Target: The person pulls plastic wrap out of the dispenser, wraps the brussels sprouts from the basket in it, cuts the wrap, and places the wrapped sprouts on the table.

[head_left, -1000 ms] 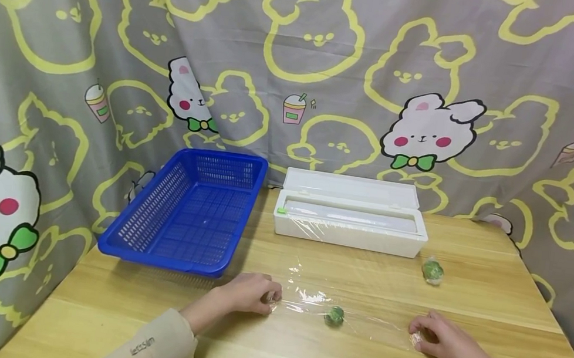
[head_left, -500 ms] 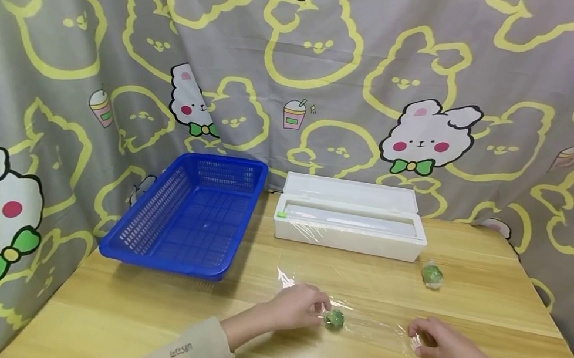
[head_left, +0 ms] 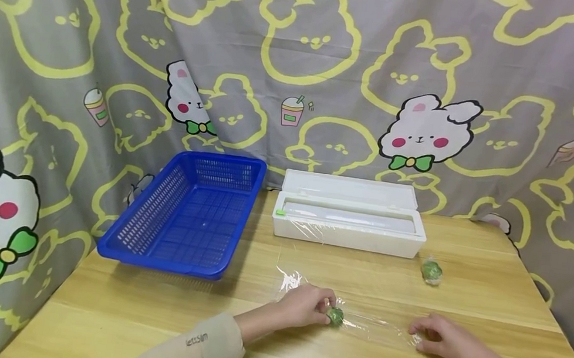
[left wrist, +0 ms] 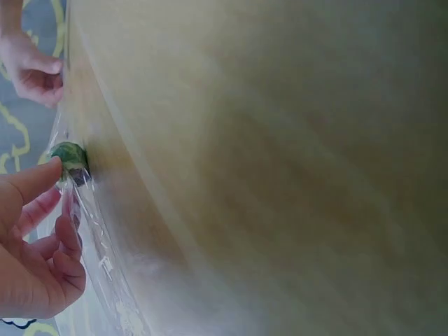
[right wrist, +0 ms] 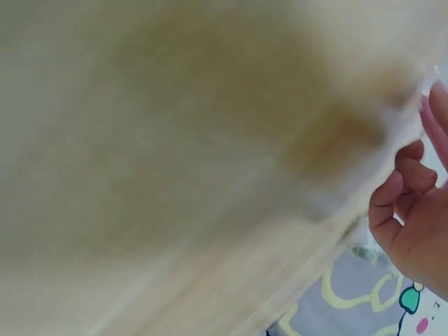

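A small round green vegetable, much like a Brussels sprout (head_left: pixel 335 317), lies on the table under clear plastic wrap (head_left: pixel 371 329). At its left side is my left hand (head_left: pixel 306 306), pinching the gathered wrap. In the left wrist view, the thumb (left wrist: pixel 38 180) reaches the sprout's edge and film trails below the fingers. Off to the right, my right hand (head_left: pixel 446 339) pinches the near right end of the wrap between thumb and forefinger. Its fingertips are partly cut off in the right wrist view. The film runs back to the white dispenser box (head_left: pixel 346 237).
The dispenser's lid (head_left: pixel 349 189) stands raised, with a green slider (head_left: pixel 280 212) at its left end. A second green sprout (head_left: pixel 432 271), bundled in film, sits right of the box. The blue plastic basket (head_left: pixel 171 263) stands at the left. A patterned curtain hangs behind the wooden table (head_left: pixel 107 312).
My left hand has moved right, from the wrap's left end to the sprout, bringing the film along. The right hand has stayed nearly in place, still pinching the wrap.
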Action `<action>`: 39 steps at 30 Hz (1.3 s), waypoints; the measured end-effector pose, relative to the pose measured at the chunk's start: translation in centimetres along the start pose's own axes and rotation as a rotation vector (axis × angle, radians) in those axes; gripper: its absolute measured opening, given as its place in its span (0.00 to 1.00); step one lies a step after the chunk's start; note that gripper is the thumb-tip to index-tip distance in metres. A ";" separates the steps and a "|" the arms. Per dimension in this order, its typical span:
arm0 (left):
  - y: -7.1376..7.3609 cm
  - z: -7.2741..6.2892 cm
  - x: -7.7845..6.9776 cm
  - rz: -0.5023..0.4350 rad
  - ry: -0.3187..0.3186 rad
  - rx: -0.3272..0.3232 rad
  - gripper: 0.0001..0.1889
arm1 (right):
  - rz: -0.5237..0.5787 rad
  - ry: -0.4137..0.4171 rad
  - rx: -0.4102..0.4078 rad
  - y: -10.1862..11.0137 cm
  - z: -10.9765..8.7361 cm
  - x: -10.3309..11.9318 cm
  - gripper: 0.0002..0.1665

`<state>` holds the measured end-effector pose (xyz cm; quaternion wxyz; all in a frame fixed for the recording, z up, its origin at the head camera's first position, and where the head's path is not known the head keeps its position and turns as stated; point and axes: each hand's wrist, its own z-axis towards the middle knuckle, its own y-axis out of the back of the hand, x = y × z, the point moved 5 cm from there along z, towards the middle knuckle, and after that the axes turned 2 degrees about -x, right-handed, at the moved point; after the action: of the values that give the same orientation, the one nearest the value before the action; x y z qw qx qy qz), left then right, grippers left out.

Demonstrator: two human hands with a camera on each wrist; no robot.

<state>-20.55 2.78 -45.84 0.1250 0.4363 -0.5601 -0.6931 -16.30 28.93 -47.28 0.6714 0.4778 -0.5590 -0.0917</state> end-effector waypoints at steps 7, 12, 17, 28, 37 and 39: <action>0.0 0.2 -0.3 -0.001 0.019 0.020 0.12 | -0.131 0.010 -0.108 0.6 1.5 3.2 0.13; 0.3 0.0 0.2 -0.024 0.039 0.018 0.12 | -0.150 0.067 -0.183 -1.6 5.0 7.2 0.19; 0.3 0.1 0.4 -0.036 0.035 0.024 0.12 | -0.152 0.115 -0.152 -4.4 7.6 8.8 0.22; 0.2 0.7 0.2 -0.022 0.032 0.045 0.12 | -0.114 0.114 -0.192 -5.2 8.7 8.8 0.13; 1.2 0.9 0.0 0.115 -0.063 -0.016 0.11 | -0.295 0.080 -0.186 -4.3 9.3 8.8 0.12; 1.7 0.9 -0.2 0.139 -0.079 -0.066 0.10 | -0.327 0.069 -0.179 -4.0 9.5 8.8 0.13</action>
<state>-21.67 2.96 -44.26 0.1649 0.3643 -0.5706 -0.7173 -19.42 15.92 -45.20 0.7060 0.5036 -0.4403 -0.2326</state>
